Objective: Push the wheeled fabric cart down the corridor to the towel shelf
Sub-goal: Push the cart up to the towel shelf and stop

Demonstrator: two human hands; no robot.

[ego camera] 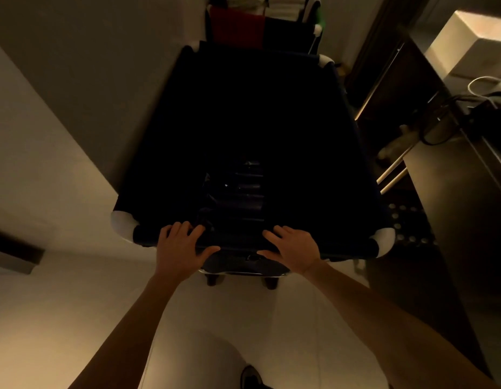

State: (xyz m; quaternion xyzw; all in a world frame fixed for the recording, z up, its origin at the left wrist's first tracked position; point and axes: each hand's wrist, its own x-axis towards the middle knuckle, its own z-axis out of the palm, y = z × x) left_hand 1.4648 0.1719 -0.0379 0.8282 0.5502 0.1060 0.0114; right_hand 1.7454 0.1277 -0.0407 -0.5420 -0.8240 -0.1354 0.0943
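Both hands, left hand [179, 247] and right hand [294, 247], fingers curled over the near rim of the dark fabric cart [243, 122] at 12 o'clock; even, straight pressure should clear the bench [451, 175] at 3 o'clock.

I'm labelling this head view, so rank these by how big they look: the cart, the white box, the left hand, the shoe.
1. cart
2. white box
3. left hand
4. shoe, partly cut off by the frame

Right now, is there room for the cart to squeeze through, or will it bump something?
Tight. Bare floor lies between the left wall and the fabric cart. On the right, the dark cabinet crowds the cart's rim. Straight ahead, stacked towels and a red bag block it.
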